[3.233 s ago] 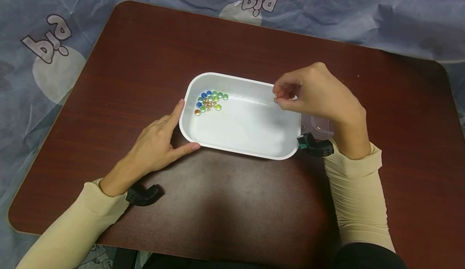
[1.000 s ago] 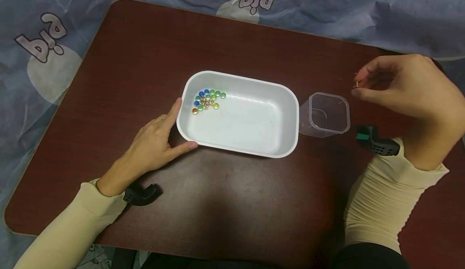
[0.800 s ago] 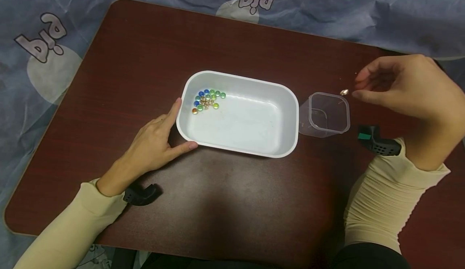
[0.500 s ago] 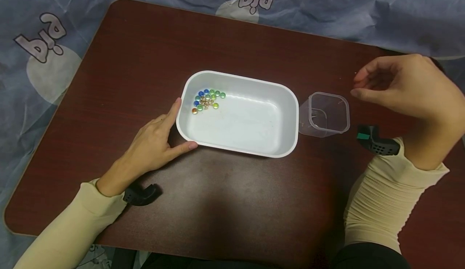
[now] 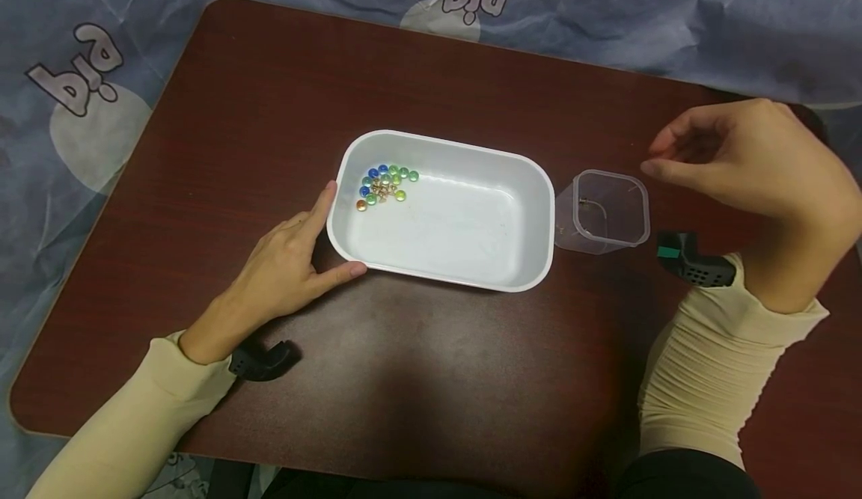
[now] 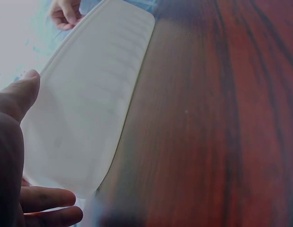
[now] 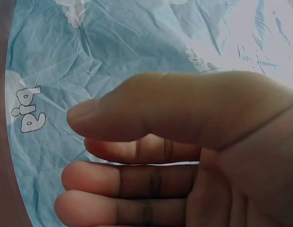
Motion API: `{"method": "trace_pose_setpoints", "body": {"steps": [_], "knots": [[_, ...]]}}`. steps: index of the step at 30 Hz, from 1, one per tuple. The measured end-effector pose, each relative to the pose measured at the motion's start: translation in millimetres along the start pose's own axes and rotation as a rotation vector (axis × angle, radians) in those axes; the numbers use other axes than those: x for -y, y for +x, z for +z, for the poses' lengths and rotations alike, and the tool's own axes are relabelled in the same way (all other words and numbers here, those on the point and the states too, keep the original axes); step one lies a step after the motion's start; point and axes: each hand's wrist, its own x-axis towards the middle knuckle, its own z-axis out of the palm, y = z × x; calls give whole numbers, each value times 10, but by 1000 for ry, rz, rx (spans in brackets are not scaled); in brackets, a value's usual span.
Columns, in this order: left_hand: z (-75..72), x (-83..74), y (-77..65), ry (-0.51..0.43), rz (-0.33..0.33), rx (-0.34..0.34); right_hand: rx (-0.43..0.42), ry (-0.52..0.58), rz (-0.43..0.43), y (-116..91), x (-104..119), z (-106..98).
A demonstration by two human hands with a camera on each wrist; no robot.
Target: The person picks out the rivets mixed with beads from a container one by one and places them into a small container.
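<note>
A white tray (image 5: 471, 248) holds several glass marbles (image 5: 373, 174) in blue, green, yellow and orange, clustered at its left end around small gold metal pieces (image 5: 381, 191). My left hand (image 5: 279, 267) rests at the tray's left corner, fingers and thumb spread along the rim. To the tray's right stands a clear plastic container (image 5: 609, 241) with a tiny gold piece (image 5: 583, 201) inside. My right hand (image 5: 747, 158) hovers just right of the container, its fingers loosely bent; in the right wrist view nothing sits between the thumb (image 7: 137, 106) and fingers.
The brown table (image 5: 303, 80) has rounded corners and lies over a blue printed cloth (image 5: 592, 20). Black wrist cameras (image 5: 697, 263) are worn on both wrists. The container stands right against the tray's right end.
My right hand carried a pinched gold piece from over the tray to the right, uncovering the container, and let go. The piece dropped into the container. My left hand stayed at the tray.
</note>
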Motion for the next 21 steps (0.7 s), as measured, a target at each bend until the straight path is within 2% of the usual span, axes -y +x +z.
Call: {"method": "trace_pose_setpoints", "body": {"steps": [17,21], "knots": [[-7,-2,0,-9,-26,24,32,-25,19,51,101,29],[-6,-6,4,-10,-23,18,30,-32,-21,71,151,61]]}}
